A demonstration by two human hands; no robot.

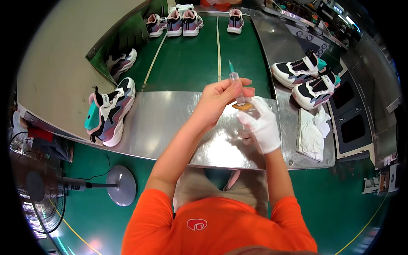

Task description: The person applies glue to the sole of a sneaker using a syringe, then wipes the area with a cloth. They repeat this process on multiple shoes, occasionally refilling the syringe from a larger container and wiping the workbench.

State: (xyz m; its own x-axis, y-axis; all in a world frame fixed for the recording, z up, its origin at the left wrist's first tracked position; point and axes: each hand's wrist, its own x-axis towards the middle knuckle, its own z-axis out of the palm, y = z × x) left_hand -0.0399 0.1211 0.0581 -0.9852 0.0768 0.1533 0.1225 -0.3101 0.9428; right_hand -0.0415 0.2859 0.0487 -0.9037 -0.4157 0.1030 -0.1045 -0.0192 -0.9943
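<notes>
A clear syringe with a green-based needle stands nearly upright over the steel table, its tip pointing away from me. My bare left hand is closed round its barrel, thumb and fingers pinching it. At the syringe's lower end, my right hand, in a white glove, closes its fingers about the plunger end, which they partly hide. An orange-brown flange shows between the two hands. Left of them, a white, black and purple sneaker with a teal insert rests on the steel.
Two similar sneakers sit at the right, near a folded white cloth. More shoes line the far end of the green conveyor belt. Another sneaker lies by the green flap opening. A grey fan stands on the floor at left.
</notes>
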